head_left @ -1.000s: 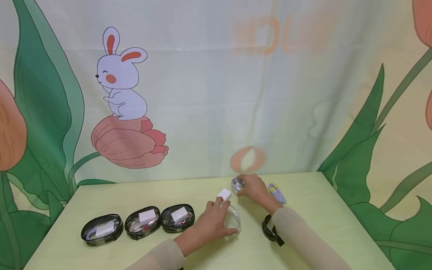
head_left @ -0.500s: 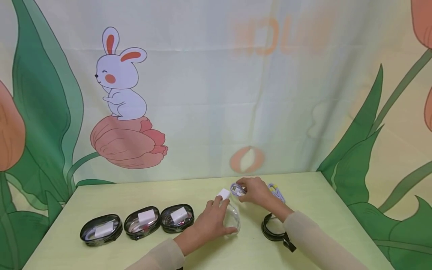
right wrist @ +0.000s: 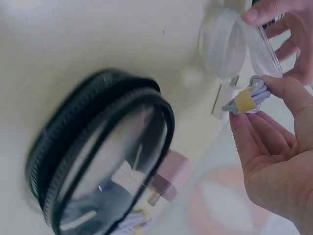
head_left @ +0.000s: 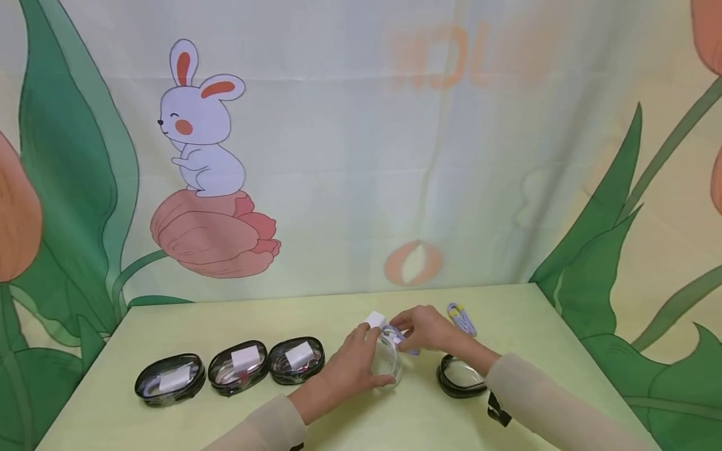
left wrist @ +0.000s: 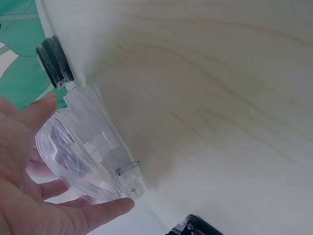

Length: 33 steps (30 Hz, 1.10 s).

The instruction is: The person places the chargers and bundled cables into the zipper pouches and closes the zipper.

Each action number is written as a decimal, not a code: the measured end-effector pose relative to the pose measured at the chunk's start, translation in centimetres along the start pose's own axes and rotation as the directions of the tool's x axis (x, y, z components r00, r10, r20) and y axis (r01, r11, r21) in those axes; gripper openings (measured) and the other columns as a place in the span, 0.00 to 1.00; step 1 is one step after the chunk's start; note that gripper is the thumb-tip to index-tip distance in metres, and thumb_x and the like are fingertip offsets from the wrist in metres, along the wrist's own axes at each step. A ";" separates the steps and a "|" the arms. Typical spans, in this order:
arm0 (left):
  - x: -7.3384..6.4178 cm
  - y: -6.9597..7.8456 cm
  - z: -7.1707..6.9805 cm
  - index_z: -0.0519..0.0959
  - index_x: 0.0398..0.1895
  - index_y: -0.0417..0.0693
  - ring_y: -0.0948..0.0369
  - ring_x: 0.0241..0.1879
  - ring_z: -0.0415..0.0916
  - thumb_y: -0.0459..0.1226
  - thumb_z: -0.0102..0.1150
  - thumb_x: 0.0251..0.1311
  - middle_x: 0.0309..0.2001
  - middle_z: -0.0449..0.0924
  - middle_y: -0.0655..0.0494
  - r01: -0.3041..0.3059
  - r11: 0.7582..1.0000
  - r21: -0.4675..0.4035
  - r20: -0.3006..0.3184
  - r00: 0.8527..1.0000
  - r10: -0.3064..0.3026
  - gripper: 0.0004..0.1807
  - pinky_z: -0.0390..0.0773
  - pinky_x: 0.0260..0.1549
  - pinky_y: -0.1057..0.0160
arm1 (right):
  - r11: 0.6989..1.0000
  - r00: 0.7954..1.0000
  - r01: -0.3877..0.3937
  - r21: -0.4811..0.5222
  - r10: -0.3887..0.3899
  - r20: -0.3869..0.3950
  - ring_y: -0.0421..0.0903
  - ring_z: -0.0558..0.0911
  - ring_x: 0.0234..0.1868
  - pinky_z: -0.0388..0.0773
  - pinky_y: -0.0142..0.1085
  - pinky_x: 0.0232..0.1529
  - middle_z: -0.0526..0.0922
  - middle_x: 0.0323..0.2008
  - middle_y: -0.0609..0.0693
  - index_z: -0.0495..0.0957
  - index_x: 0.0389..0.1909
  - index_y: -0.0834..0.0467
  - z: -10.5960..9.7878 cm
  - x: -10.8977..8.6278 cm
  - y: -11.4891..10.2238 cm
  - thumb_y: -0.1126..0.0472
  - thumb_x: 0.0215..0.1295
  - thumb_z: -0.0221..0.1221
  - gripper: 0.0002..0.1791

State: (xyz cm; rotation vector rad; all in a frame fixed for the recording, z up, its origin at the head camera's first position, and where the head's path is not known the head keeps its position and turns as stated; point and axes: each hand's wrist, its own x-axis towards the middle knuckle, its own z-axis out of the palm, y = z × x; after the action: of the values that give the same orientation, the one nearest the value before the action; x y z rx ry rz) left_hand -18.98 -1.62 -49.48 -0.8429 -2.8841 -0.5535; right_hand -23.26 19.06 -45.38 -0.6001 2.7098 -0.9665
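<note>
My left hand (head_left: 351,364) grips a small clear plastic case (head_left: 389,362), its thumb and fingers spread along opposite sides. In the left wrist view, the case (left wrist: 90,152) has see-through walls with a cable faintly visible through them. My right hand (head_left: 427,329) pinches a coiled lavender cable (right wrist: 250,98) bound with a yellow tie, between thumb and fingertips. The cable is at the right edge of the clear case; the head view does not settle whether they touch. Just beyond the left fingertips is a white charger block (head_left: 375,320).
Three black-rimmed clear cases (head_left: 170,379) with white chargers and cables inside stand in a row at left. Under the right forearm lies another black-rimmed case (right wrist: 107,156), near a pinkish plug (right wrist: 174,174). A second lavender cable (head_left: 461,318) lies farther back.
My right hand has carried the coiled cable from the back of the table towards me, to the clear case. The left hand stays about where it was.
</note>
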 end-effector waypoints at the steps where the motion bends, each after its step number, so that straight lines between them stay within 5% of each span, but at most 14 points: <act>1: 0.0 0.0 0.0 0.64 0.69 0.38 0.41 0.61 0.71 0.58 0.76 0.50 0.64 0.66 0.38 0.000 1.000 -0.008 0.002 1.000 0.000 0.51 0.81 0.52 0.47 | 1.000 1.000 -0.010 0.010 0.010 0.007 0.50 0.89 0.46 0.84 0.43 0.50 0.89 0.46 0.56 0.84 0.54 0.64 0.1 -0.2 0.0 0.66 0.52 0.74 0.25; 4: -0.1 0.0 0.0 0.63 0.69 0.39 0.41 0.62 0.70 0.57 0.77 0.50 0.64 0.65 0.39 -0.005 1.000 -0.027 0.006 1.000 0.005 0.51 0.80 0.53 0.46 | 0.999 0.999 -0.036 -0.012 0.036 0.021 0.48 0.88 0.49 0.64 0.58 0.69 0.90 0.44 0.50 0.85 0.53 0.59 0.4 -0.6 0.1 0.62 0.53 0.75 0.24; 6: -0.1 -0.1 -0.1 0.63 0.69 0.39 0.42 0.62 0.70 0.56 0.77 0.50 0.64 0.65 0.39 -0.015 0.999 -0.032 0.002 1.000 0.015 0.51 0.80 0.54 0.47 | 0.999 0.999 -0.038 -0.015 0.038 0.030 0.47 0.87 0.49 0.46 0.67 0.72 0.90 0.43 0.47 0.85 0.53 0.58 0.6 -0.8 0.1 0.61 0.53 0.75 0.24; 7: 0.0 -0.1 -0.1 0.63 0.69 0.39 0.42 0.62 0.70 0.56 0.77 0.50 0.64 0.65 0.39 -0.020 0.999 -0.035 -0.001 1.000 0.020 0.51 0.80 0.54 0.47 | 1.000 0.999 -0.031 0.004 0.030 0.041 0.47 0.87 0.50 0.45 0.68 0.71 0.90 0.43 0.48 0.85 0.54 0.59 0.6 -0.9 0.1 0.61 0.54 0.75 0.24; 10: 0.0 -0.3 0.0 0.62 0.68 0.38 0.43 0.60 0.71 0.56 0.78 0.50 0.63 0.65 0.40 -0.037 0.998 -0.044 -0.013 0.999 0.037 0.51 0.79 0.55 0.48 | 0.991 0.996 -0.033 0.128 0.022 0.087 0.50 0.87 0.52 0.63 0.55 0.71 0.89 0.47 0.53 0.82 0.56 0.64 0.9 -0.9 0.3 0.65 0.55 0.73 0.25; 13: 0.0 -0.4 -0.1 0.63 0.66 0.37 0.45 0.56 0.72 0.54 0.79 0.48 0.60 0.65 0.42 -0.058 0.997 -0.059 -0.029 0.998 0.056 0.50 0.79 0.54 0.49 | 0.968 0.990 -0.049 0.244 0.014 0.141 0.54 0.86 0.53 0.83 0.44 0.51 0.87 0.51 0.60 0.79 0.58 0.69 1.1 -0.9 0.3 0.69 0.57 0.70 0.26; 22: -0.7 -0.9 -0.4 0.62 0.65 0.36 0.46 0.55 0.72 0.52 0.79 0.49 0.61 0.64 0.42 -0.089 0.987 -0.131 -0.029 0.996 0.085 0.49 0.80 0.52 0.50 | 0.996 0.988 -0.040 0.083 0.027 0.151 0.42 0.86 0.38 0.82 0.32 0.34 0.89 0.40 0.53 0.84 0.50 0.66 1.5 0.2 -0.5 0.66 0.54 0.71 0.21; 29: -1.2 -1.3 -0.3 0.62 0.61 0.34 0.48 0.51 0.73 0.46 0.80 0.48 0.59 0.63 0.42 -0.156 0.967 -0.202 -0.097 0.986 0.139 0.46 0.81 0.50 0.51 | 0.983 0.988 -0.057 0.177 0.030 0.152 0.44 0.86 0.44 0.84 0.35 0.38 0.88 0.44 0.53 0.81 0.55 0.66 2.3 1.1 -1.4 0.73 0.53 0.67 0.25; 33: -1.5 -1.5 -0.2 0.62 0.63 0.35 0.45 0.54 0.71 0.48 0.80 0.48 0.61 0.63 0.41 -0.140 0.972 -0.187 -0.103 0.987 0.123 0.47 0.79 0.54 0.49 | 0.998 0.993 0.017 0.056 -0.024 0.112 0.46 0.86 0.43 0.83 0.34 0.38 0.88 0.42 0.53 0.79 0.52 0.65 3.3 1.2 -1.3 0.74 0.51 0.67 0.24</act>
State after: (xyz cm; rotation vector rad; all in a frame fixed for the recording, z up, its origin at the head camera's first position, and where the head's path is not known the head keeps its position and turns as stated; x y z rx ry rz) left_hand -18.51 -3.63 -50.06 -0.9981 -2.7001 -0.8445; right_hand -22.85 15.80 -47.12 -0.6527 2.5750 -0.9776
